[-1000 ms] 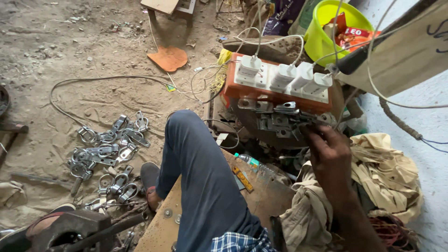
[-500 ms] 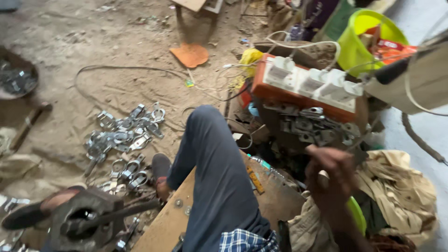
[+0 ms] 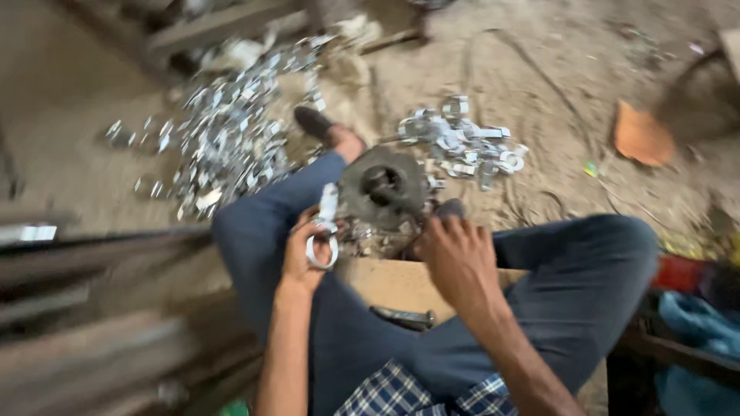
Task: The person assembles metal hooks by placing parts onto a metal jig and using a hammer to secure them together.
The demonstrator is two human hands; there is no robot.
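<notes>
1. Sandy, dusty floor (image 3: 555, 69) fills the upper part of the view, from about 10 to 2 o'clock.
2. Blue trousers (image 3: 570, 293) cover both legs of the person, who sits with the knees spread; one dark shoe (image 3: 312, 122) shows at 12 o'clock from the hands.
3. Long dark metal bars (image 3: 92, 262), blurred, lie at 9 o'clock, beside the left leg.
4. Scattered bright metal pieces (image 3: 223, 131) make a wide heap on the floor at 11 o'clock.
5. Round dark iron tool (image 3: 383, 187) with a hole in its middle stands between the knees, at the far edge of a wooden board (image 3: 389, 283).
6. Smaller pile of shiny clamps (image 3: 462, 142) lies at 1 o'clock from the iron tool, on the floor.
7. Right hand (image 3: 456, 258) is curled around a dark knob (image 3: 450, 208) just beside the iron tool, at its 4 o'clock.
8. Left hand (image 3: 302, 258) grips a bright metal clamp (image 3: 324, 235), with the fingers closed on it; the clamp has a ring at the lower end and a flat strip pointing up, and it is just at 8 o'clock from the iron tool.
9. Orange flat piece (image 3: 640, 137) lies far at 2 o'clock.
10. Dark bolt (image 3: 405, 316) rests on the board, at 6 o'clock from the tool.
</notes>
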